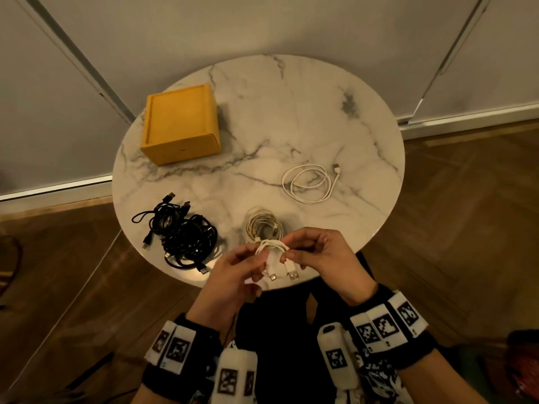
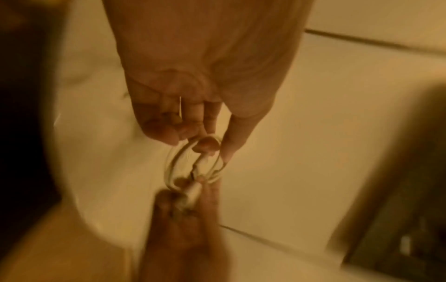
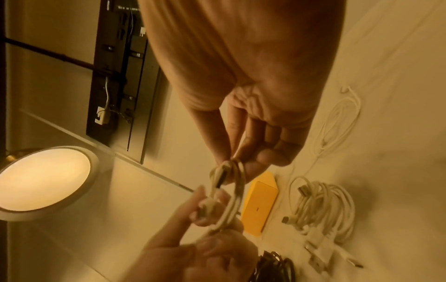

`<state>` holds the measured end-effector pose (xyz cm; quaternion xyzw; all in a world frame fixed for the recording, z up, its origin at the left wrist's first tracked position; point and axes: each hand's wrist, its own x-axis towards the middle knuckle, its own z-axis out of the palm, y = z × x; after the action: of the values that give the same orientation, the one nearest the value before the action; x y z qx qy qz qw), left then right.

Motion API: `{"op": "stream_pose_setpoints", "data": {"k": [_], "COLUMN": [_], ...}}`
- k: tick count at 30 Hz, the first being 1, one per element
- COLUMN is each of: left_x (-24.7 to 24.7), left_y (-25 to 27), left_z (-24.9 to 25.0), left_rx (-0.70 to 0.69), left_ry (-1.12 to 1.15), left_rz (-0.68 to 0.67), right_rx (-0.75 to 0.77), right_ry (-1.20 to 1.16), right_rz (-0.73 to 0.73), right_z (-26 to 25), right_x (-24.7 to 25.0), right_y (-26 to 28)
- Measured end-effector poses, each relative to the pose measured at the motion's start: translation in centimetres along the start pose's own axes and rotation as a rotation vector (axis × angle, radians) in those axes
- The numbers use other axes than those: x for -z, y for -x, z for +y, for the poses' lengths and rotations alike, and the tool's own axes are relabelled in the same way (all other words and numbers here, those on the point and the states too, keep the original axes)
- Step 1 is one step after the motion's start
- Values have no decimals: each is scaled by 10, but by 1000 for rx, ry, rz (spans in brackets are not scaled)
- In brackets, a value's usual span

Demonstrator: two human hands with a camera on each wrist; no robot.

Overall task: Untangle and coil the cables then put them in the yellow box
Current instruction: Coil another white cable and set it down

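A small white cable coil (image 1: 272, 248) hangs between both hands over the table's near edge, its two USB plugs (image 1: 292, 274) dangling below. My left hand (image 1: 256, 262) pinches the coil's left side and my right hand (image 1: 288, 252) pinches its right side. In the left wrist view the left hand (image 2: 210, 147) holds the cable loop (image 2: 173, 162) with thumb and fingers. The right wrist view shows the right hand (image 3: 235, 162) pinching the coil (image 3: 231, 192). The yellow box (image 1: 180, 123) sits at the table's far left, and I cannot tell whether it has a lid on.
On the round marble table (image 1: 291, 112) lie a tangle of black cables (image 1: 180, 231) at the near left, a loose white cable bundle (image 1: 264, 224) just beyond my hands, and a coiled white cable (image 1: 309, 183) at the right. Wooden floor surrounds the table.
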<state>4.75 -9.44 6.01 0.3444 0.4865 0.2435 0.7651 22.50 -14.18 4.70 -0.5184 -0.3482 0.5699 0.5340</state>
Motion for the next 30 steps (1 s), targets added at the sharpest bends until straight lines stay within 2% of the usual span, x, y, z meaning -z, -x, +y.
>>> {"op": "stream_pose_setpoints", "data": {"k": [3, 4, 5, 6, 8, 10, 13, 14, 16, 18, 19, 22, 25, 28, 30], "left_x": [0, 1, 3, 4, 7, 11, 16, 16, 17, 18, 18, 15, 15, 18, 16], "left_y": [-7, -9, -11, -12, -13, -14, -17, -19, -23, -27, -29, -33, -40, -52, -64], "left_z": [9, 11, 13, 18, 23, 25, 25, 26, 30, 36, 38, 45, 57, 73, 76], "left_rx": [-364, -436, -437, -367, -120, 52, 148, 152, 56, -160, -259, -404, -417, -329, -279], "left_ry": [-575, -673, -686, -614, -325, -109, -18, -62, -357, -774, -911, -1033, -1090, -1145, -1136], "left_rz": [121, 127, 116, 84, -40, -140, -248, -247, -160, -48, -20, 36, 33, -38, -10], "right_rx": [-143, -177, -187, -179, -141, -93, -28, -17, -19, -28, -36, -67, -69, -40, -10], "right_ry": [-6, -2, 3, 3, -7, 3, 88, 118, 191, 317, 377, 453, 467, 524, 608], "right_rz": [-30, -39, -49, -64, -110, -137, -137, -136, -129, -104, -90, -57, -44, -53, -25], "right_z": [3, 4, 4, 3, -3, -10, -16, -16, -14, -10, -8, -5, -10, -13, -9], "right_x": [-4, -5, -4, -3, 2, 5, 7, 7, 6, 4, 2, 1, 4, 7, 6], "right_y": [-11, -15, -18, -20, -22, -23, -27, -28, -31, -35, -38, -49, -60, -70, -80]}}
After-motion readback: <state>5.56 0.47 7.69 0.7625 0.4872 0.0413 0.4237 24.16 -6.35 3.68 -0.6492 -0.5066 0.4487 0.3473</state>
